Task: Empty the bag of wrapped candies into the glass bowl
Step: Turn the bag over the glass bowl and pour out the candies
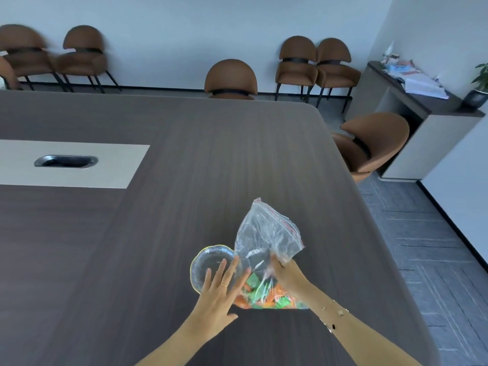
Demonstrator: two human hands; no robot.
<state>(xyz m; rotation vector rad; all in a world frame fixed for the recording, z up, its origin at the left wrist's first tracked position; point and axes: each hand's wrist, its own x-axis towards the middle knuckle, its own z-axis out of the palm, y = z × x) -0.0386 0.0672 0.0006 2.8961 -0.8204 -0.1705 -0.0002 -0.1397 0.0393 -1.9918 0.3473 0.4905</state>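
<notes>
the right hand (286, 273) pinches the clear plastic zip bag (266, 241) at its middle; the left hand (219, 291), fingers spread wide, lies against the bag's side. orange and green wrapped candies (264, 294) fill its bottom. the clear scalloped glass bowl (208, 260) touches the bag's left side on the dark wooden table (158, 220).

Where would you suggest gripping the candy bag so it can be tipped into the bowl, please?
Grip the bag by its candy-filled bottom corners, coming from the near side. The candies sit low, and the red-lined mouth points up and away, beside the glass bowl.
</notes>
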